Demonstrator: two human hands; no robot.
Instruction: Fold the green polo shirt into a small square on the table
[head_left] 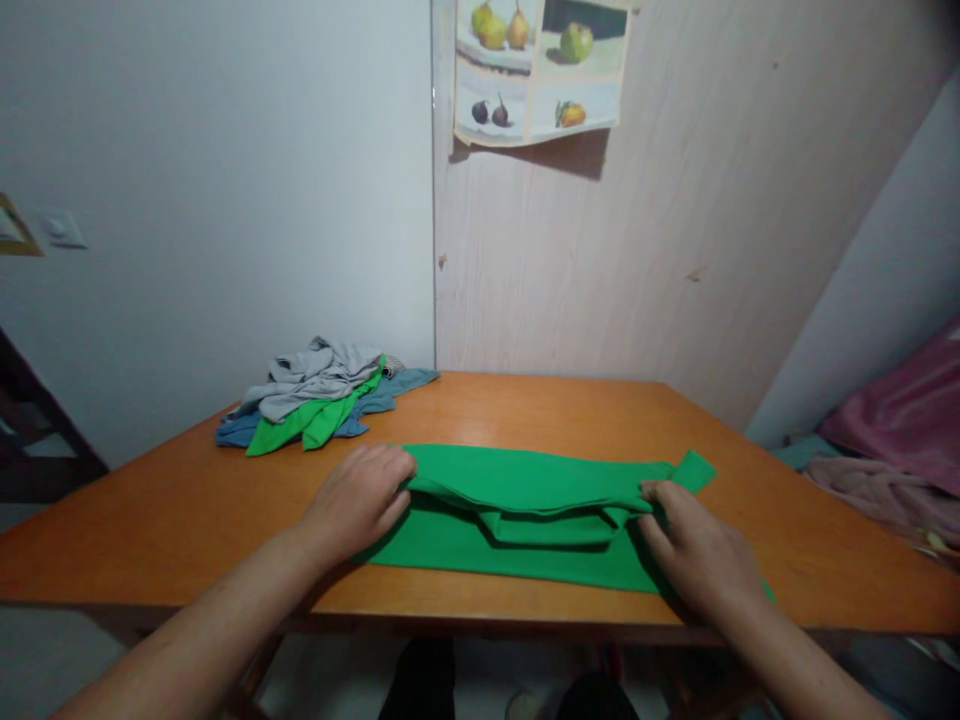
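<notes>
Green cloth (pixel 517 478) on orange table (pixel 555 412), fruit poster (pixel 536 80) on pale panel (pixel 585 270)

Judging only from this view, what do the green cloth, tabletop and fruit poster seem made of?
Green cloth: matt fabric, soft enough to fold and sag; fibre unclear. Tabletop: perhaps varnished wood or veneer, from its smooth orange-brown surface and faint sheen. Fruit poster: probably thin paper, its lower edge curling and casting a shadow.
</notes>
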